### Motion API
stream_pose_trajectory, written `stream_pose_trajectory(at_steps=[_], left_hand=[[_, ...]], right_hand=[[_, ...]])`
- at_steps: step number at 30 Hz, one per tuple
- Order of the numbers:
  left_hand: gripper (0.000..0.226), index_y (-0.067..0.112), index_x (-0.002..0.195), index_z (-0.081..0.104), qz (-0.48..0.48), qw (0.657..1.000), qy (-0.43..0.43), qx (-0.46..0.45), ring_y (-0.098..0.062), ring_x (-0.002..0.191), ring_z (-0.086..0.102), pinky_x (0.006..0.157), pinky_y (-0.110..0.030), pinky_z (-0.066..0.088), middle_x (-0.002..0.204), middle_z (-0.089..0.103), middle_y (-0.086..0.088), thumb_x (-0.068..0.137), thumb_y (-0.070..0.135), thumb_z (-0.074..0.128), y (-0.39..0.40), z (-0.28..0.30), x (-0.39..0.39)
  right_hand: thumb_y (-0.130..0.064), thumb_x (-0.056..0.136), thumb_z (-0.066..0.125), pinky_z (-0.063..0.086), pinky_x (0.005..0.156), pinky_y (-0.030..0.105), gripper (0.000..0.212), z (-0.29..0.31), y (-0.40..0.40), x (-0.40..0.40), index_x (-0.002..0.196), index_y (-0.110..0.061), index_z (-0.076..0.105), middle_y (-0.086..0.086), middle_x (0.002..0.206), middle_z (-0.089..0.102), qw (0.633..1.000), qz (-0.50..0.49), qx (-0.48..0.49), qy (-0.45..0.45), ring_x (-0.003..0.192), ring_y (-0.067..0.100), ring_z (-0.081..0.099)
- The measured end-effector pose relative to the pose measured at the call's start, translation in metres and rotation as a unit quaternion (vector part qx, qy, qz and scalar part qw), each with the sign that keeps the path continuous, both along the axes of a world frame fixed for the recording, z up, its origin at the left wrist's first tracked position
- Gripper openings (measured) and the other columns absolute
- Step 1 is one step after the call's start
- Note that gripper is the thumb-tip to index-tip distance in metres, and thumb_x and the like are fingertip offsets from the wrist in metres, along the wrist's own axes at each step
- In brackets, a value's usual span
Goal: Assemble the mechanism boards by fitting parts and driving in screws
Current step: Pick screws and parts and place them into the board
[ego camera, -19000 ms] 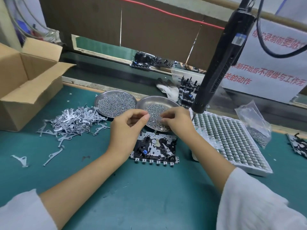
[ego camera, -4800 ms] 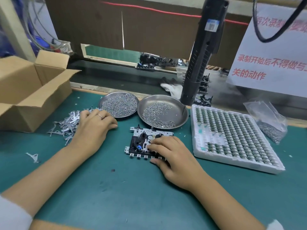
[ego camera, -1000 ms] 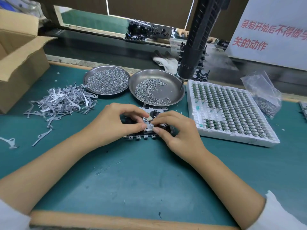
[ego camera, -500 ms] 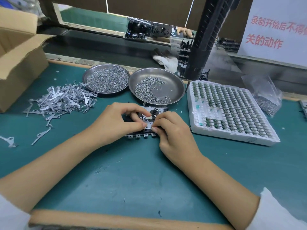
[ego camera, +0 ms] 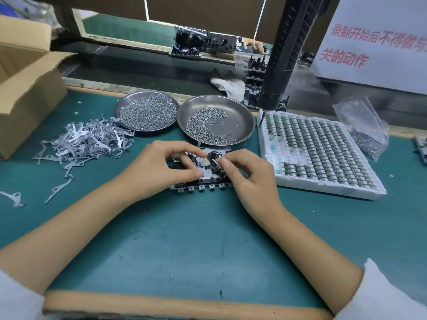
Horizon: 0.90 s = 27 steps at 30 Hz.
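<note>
- Board (ego camera: pixel 203 181): flat metal plate w/ black plastic bits, row of small square tabs on near edge. Lies on bench (ego camera: pixel 208 245) just in front of the right pan, mostly covered by both hands.
- Left hand (ego camera: pixel 159 168): fingers curled, thumb + index tips pressing down on board's left/mid part.
- Right hand (ego camera: pixel 249 174): fingers curled, thumb + index pinching a small pale part (ego camera: pixel 213 161) over board's centre; part too small to ID.
- Bench: teal mat, scuffed, wooden front edge.
- Left pan (ego camera: pixel 120 105): round shiny steel, nearly full of small screws.
- Right pan (ego camera: pixel 245 121): same shape, screws (ego camera: pixel 205 125) in a thin crescent, bare metal on right side.
- Levers (ego camera: pixel 85 144): loose heap of thin grey stamped metal pieces, left of the pans; a few strays nearer the bench edge.
- Tray (ego camera: pixel 323 190): white foam, rectangular grid of pockets w/ small green-grey parts, right of board; some pockets on its left side vacant.
- Driver (ego camera: pixel 284 56): black ribbed cylinder hanging tilted, tip just over tray's far-left corner.
- Bag (ego camera: pixel 362 125): clear crinkled plastic w/ screws, right of tray.
- Box (ego camera: pixel 25 88): open cardboard, far left.
</note>
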State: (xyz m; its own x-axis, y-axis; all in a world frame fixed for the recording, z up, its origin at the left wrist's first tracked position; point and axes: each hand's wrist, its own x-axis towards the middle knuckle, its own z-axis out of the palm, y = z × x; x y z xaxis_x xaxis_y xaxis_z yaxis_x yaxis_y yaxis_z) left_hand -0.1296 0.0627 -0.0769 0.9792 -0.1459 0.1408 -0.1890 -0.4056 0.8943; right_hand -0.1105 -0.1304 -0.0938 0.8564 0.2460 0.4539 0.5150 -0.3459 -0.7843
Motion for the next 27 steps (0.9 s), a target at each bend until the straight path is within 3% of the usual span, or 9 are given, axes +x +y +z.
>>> stream_pose_trajectory(at_steps=[3, 7, 10, 13, 16, 18, 21, 24, 27], left_hand=[[0.028, 0.032, 0.098, 0.070, -0.012, 1.000, -0.005, -0.004, -0.008, 0.064, 0.059, 0.054, -0.013, 0.046, 0.078, 0.073, 0.007, 0.075, 0.019, 0.078, 0.000, 0.000, 0.000], [0.029, 0.030, 0.099, 0.072, -0.013, 0.997, -0.059, 0.044, -0.005, 0.081, 0.062, 0.077, -0.012, 0.046, 0.090, 0.069, 0.010, 0.070, 0.031, 0.078, 0.001, 0.003, 0.000], [0.020, 0.026, 0.098, 0.072, 0.066, 0.987, -0.128, 0.066, -0.004, 0.081, 0.058, 0.079, -0.007, 0.039, 0.090, 0.063, 0.016, 0.080, 0.034, 0.069, 0.010, 0.007, 0.009], [0.021, 0.016, 0.110, 0.069, 0.198, 0.945, -0.176, 0.190, -0.020, 0.090, 0.058, 0.079, -0.020, 0.038, 0.100, 0.062, -0.002, 0.092, 0.019, 0.059, 0.029, 0.012, 0.035], [0.037, 0.015, 0.130, 0.057, 0.227, 0.914, -0.069, 0.330, -0.035, 0.112, 0.053, 0.094, -0.036, 0.038, 0.122, 0.058, -0.020, 0.093, 0.019, 0.057, 0.044, 0.014, 0.067], [0.041, 0.017, 0.133, 0.054, 0.221, 0.919, 0.012, 0.328, -0.034, 0.118, 0.052, 0.099, -0.037, 0.039, 0.126, 0.059, -0.020, 0.093, 0.021, 0.059, 0.046, 0.013, 0.080], [0.033, 0.017, 0.122, 0.064, 0.247, 0.918, 0.024, 0.309, -0.031, 0.112, 0.057, 0.095, -0.034, 0.041, 0.118, 0.065, -0.015, 0.089, 0.021, 0.065, 0.047, 0.011, 0.090], [0.014, 0.020, 0.101, 0.073, 0.298, 0.885, -0.037, 0.357, -0.031, 0.101, 0.059, 0.085, -0.032, 0.039, 0.101, 0.072, -0.009, 0.089, 0.023, 0.066, 0.047, 0.007, 0.087], [0.010, 0.022, 0.088, 0.073, 0.316, 0.856, -0.092, 0.399, -0.031, 0.093, 0.059, 0.081, -0.035, 0.029, 0.087, 0.072, -0.007, 0.089, 0.028, 0.065, 0.046, 0.004, 0.085]], right_hand=[[-0.006, 0.091, 0.061, 0.048, 0.076, 0.023, 0.011, 0.000, 0.000, 0.001, 0.089, -0.005, 0.072, 0.004, 0.085, 0.068, 0.997, -0.021, 0.049, 0.051, 0.083, 0.014, 0.062], [-0.008, 0.091, 0.061, 0.048, 0.077, 0.022, 0.011, 0.001, 0.000, 0.002, 0.090, -0.006, 0.072, 0.005, 0.086, 0.069, 0.996, -0.022, 0.065, 0.058, 0.083, 0.011, 0.062], [-0.008, 0.091, 0.061, 0.049, 0.077, 0.026, 0.011, -0.001, 0.000, 0.003, 0.088, -0.006, 0.072, 0.004, 0.083, 0.068, 0.995, -0.023, 0.077, 0.052, 0.082, 0.014, 0.062], [-0.009, 0.091, 0.062, 0.050, 0.076, 0.027, 0.010, -0.002, 0.000, 0.003, 0.087, -0.009, 0.071, 0.000, 0.082, 0.067, 0.995, -0.026, 0.078, 0.047, 0.082, 0.014, 0.062], [-0.009, 0.091, 0.062, 0.048, 0.073, 0.025, 0.011, -0.002, 0.001, 0.004, 0.087, -0.010, 0.071, -0.002, 0.080, 0.066, 0.996, -0.029, 0.069, 0.038, 0.079, 0.010, 0.060], [-0.009, 0.091, 0.062, 0.047, 0.072, 0.024, 0.011, -0.002, 0.000, 0.004, 0.086, -0.010, 0.072, -0.001, 0.080, 0.066, 0.997, -0.028, 0.064, 0.036, 0.078, 0.010, 0.060], [-0.009, 0.091, 0.062, 0.049, 0.074, 0.028, 0.011, -0.002, 0.000, 0.004, 0.086, -0.009, 0.072, 0.001, 0.080, 0.067, 0.997, -0.028, 0.062, 0.035, 0.079, 0.012, 0.060], [-0.009, 0.091, 0.062, 0.049, 0.074, 0.031, 0.011, -0.003, 0.001, 0.004, 0.087, -0.007, 0.073, 0.002, 0.082, 0.068, 0.997, -0.025, 0.060, 0.034, 0.080, 0.012, 0.061], [-0.009, 0.091, 0.062, 0.049, 0.074, 0.032, 0.011, -0.004, 0.001, 0.004, 0.088, -0.009, 0.073, 0.001, 0.082, 0.068, 0.998, -0.020, 0.058, 0.034, 0.080, 0.012, 0.060]])
